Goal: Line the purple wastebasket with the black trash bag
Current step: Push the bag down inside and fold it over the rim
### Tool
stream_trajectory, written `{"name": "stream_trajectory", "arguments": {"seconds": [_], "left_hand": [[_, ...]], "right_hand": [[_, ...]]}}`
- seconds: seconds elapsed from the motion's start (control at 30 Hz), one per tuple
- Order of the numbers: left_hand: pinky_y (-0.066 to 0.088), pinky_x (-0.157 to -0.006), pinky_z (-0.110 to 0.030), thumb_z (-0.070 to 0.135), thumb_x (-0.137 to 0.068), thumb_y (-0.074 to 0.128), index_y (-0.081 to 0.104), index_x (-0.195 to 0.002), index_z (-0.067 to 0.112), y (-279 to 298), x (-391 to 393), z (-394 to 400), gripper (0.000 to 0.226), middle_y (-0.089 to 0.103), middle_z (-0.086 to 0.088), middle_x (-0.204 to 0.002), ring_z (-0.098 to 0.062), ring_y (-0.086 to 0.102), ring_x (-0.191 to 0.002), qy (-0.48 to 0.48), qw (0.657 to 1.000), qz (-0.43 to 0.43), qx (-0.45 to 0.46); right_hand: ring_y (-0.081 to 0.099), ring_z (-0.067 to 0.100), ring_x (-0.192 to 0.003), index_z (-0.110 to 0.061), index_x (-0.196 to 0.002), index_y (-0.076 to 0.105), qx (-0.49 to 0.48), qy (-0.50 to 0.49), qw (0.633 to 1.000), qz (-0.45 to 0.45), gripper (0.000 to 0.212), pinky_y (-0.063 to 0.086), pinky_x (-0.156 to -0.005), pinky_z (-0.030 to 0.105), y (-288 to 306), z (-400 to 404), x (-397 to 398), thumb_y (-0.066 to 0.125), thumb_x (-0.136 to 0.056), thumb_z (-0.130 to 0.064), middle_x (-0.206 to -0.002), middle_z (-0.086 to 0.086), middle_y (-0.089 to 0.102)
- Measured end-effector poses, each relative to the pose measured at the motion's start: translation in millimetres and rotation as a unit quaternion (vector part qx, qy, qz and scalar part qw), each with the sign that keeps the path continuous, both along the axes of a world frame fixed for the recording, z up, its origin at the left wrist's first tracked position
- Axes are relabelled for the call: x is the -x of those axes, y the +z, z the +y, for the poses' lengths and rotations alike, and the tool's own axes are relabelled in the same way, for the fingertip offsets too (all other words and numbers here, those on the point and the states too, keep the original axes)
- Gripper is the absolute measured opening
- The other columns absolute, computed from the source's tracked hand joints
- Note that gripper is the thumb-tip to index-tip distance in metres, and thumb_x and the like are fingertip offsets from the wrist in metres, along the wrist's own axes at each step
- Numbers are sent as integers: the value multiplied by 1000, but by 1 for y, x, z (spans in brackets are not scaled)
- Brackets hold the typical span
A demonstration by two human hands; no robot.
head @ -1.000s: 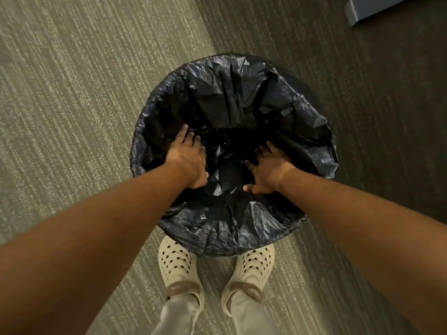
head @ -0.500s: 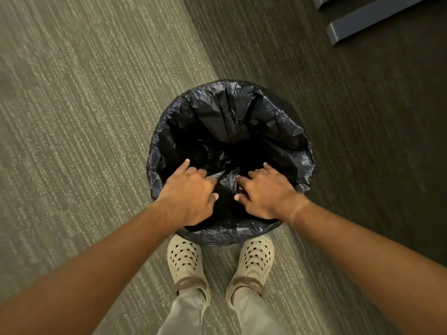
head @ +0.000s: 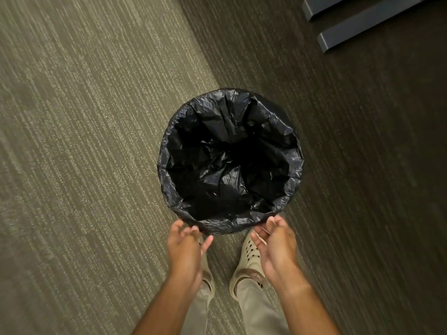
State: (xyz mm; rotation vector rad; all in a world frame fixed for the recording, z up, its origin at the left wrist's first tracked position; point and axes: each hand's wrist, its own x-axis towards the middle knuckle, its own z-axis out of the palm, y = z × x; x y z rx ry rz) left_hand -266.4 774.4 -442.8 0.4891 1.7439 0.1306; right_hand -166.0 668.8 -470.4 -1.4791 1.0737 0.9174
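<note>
Both hands are out of the bin now: the left hand (head: pixel 185 247) and right hand (head: pixel 278 243) hang loosely open and empty just at the near rim, where half a second back they were pressing plastic inside. Beyond them the black trash bag (head: pixel 229 165) drapes over the whole rim, hiding the purple wastebasket completely. Looks pretty much done.

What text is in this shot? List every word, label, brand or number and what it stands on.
None: no readable text anywhere in the head view.
The bag shows only creases and glare, no print.
The clogs show holes and a strap, no legible brand.
The carpet and the dark bars at top right carry no markings.
The basket itself is hidden under the bag, so any label on it cannot be seen.
</note>
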Motion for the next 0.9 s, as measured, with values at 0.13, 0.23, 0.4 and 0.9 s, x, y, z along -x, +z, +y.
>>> {"name": "stream_trajectory", "arguments": {"seconds": [0.13, 0.23, 0.4, 0.9], "left_hand": [[55, -84, -36, -11, -96, 40, 53, -118, 3, -9, -3, 7, 29, 56, -15, -110, -21, 59, -92, 52, 997, -29, 39], [54, -77, -32, -14, -93, 34, 57, -102, 4, -12, -12, 8, 30, 61, -14, -102, -21, 61, -89, 83, 996, -21, 38], [50, -86, -38, 7, -100, 28, 56, -113, 4, -11, -11, 7, 32, 61, -16, -110, -28, 60, -103, 159, 987, -25, 27], [51, -96, -36, -9, -96, 42, 56, -114, 8, -32, -4, 7, 29, 61, -17, -122, -24, 63, -104, 134, 990, 6, 53]], "right_hand": [[53, 17, -83, -11, -92, 55, -78, -105, 991, 22, 28, 47, -72, 33, -5, 2, 2, 34, -95, 6, -93, 4, 56], [49, 16, -82, -15, -88, 55, -112, -162, 979, 48, 26, 46, -72, 31, -10, 1, 3, 36, -96, 2, -91, 3, 54], [50, 16, -79, -13, -91, 56, -91, -162, 982, 44, 23, 46, -73, 29, -8, 2, 1, 38, -96, 1, -89, 5, 55], [62, 21, -94, -7, -104, 61, -59, -197, 976, 68, 25, 51, -77, 33, -13, 21, -2, 37, -97, -6, -105, 12, 65]]}}
